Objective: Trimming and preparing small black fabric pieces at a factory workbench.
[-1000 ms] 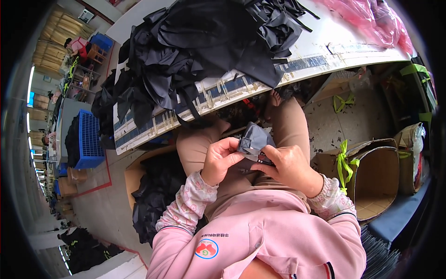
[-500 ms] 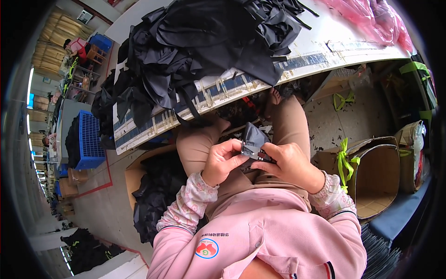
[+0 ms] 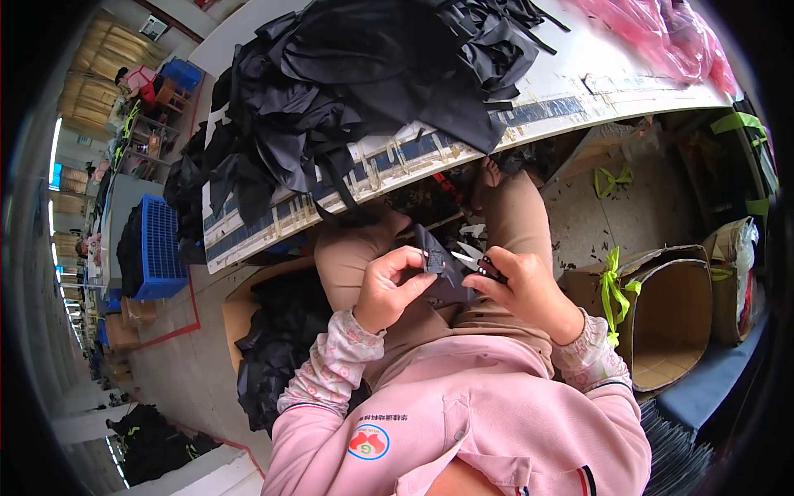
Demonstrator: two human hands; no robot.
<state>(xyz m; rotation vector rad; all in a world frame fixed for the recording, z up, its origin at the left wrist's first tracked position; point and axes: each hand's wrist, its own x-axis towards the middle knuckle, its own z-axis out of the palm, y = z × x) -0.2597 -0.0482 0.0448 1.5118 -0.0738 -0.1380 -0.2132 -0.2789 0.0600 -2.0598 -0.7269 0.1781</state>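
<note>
A: Where's the dark fabric piece (image 3: 436,266)?

B: Centre of the frame, over the lap. The left hand (image 3: 387,289) pinches its edge between thumb and curled fingers.

A: And the right hand (image 3: 523,289)?

B: Closed around small thread snips (image 3: 473,260) (blades apart, tips just beside the cloth).

A: Anything else?

B: A heap of black fabric (image 3: 364,74) on the white table (image 3: 579,83) at top; an open cardboard box (image 3: 670,322) at right.
</note>
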